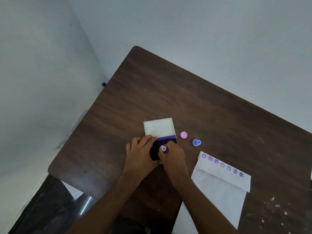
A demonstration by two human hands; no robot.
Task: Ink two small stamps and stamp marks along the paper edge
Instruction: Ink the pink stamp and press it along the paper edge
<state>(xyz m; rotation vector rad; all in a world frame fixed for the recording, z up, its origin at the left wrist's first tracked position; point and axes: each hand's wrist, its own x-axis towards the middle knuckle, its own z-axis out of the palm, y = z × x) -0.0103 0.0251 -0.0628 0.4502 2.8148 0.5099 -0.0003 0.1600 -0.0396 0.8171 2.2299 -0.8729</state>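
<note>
I have the pink stamp [163, 148] pinched in my right hand [172, 156], face down on the ink pad [156, 150]; my left hand [140, 149] lies flat, steadying its case. I'd press straight, lift clean, then carry to the paper [219, 183] at four o'clock. The blue stamp [196, 142] waits at two o'clock.

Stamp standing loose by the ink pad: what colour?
Blue stamp, standing on the table; head view shows it clearly.
</note>
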